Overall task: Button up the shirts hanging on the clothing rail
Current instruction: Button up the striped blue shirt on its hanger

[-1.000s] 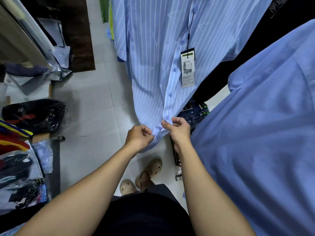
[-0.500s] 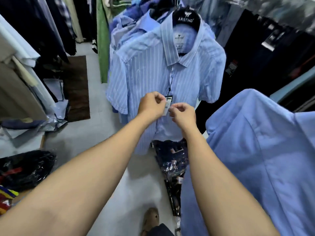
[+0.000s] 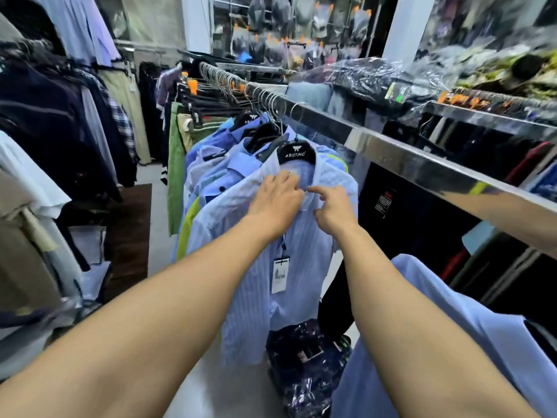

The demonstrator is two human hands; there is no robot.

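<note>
A light blue striped shirt (image 3: 265, 297) hangs on a black hanger (image 3: 297, 153) from the steel clothing rail (image 3: 391, 152), with a white price tag (image 3: 279, 274) dangling down its front. Both my hands are up at its collar. My left hand (image 3: 277, 197) lies on the collar's left side with its fingers stretched forward. My right hand (image 3: 331, 209) touches the collar's right side with a straight index finger, the thumb a little below it. The buttons under my hands are hidden. More blue shirts (image 3: 217, 176) hang behind it on the same rail.
A plain blue shirt (image 3: 452, 312) hangs close at my lower right. Dark clothes in plastic bags (image 3: 307, 357) lie on the floor below the striped shirt. Another person's arm (image 3: 506, 218) reaches in at the right. A rack of dark garments (image 3: 60, 131) lines the left side.
Both hands rose from the striped shirt's hem, past the mid-front near the tag, up to its collar. My view lifted from the floor to the rail.
</note>
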